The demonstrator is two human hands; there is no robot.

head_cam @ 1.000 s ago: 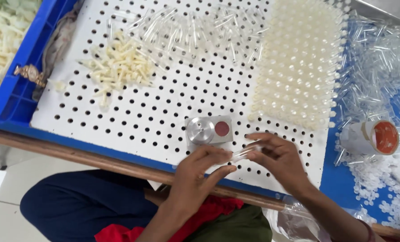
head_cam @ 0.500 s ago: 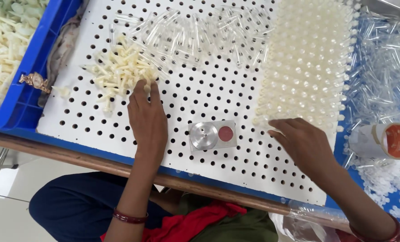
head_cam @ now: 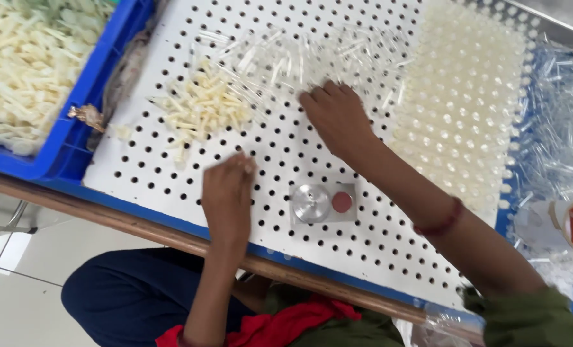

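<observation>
White plastic fills the scene. The left hand (head_cam: 227, 193) lies knuckles-up just below the one pile of cream stoppers (head_cam: 203, 110); whether its curled fingers hold one, I cannot tell. The right hand (head_cam: 336, 117) presses fingers-down on the one heap of clear tubes (head_cam: 299, 54), apparently gathering, grip hidden. Judged, this is the picking step; fitting calls for bringing both hands together. One perforated board (head_cam: 376, 257) carries one metal block (head_cam: 323, 202).
</observation>
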